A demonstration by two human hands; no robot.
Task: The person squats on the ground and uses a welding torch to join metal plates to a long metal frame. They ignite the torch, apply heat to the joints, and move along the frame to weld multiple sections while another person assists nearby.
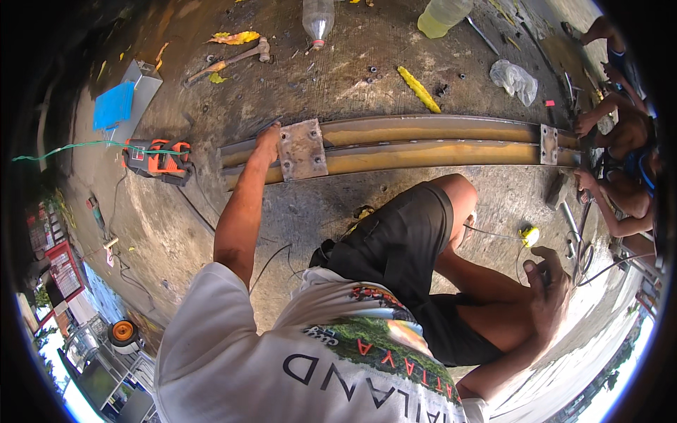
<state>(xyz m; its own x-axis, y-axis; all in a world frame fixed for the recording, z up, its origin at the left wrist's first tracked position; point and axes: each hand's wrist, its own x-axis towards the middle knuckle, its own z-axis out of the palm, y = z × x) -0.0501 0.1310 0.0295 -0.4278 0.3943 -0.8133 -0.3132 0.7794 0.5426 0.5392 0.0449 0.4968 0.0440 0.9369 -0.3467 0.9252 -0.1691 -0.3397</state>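
Two long steel beams [423,156], brown and side by side, lie across the concrete in front of me. A square steel plate [303,149] with holes near its corners rests across their left part. My left hand [268,143] grips the plate's left edge, with its fingers over the far beam; the fingertips are partly hidden. A smaller holed plate [549,144] sits across the beams' right end. My right hand [549,292] is raised beside my bent knee, with thumb and fingers apart and nothing visibly held.
At the right end, a co-worker's hands [585,125] are close to the beams. An orange-and-black machine [159,161] with cables stands left. Beyond the beams lie a hammer [229,62], a plastic bottle [319,21] and a plastic bag [515,81]. A yellow tape measure [529,235] lies right.
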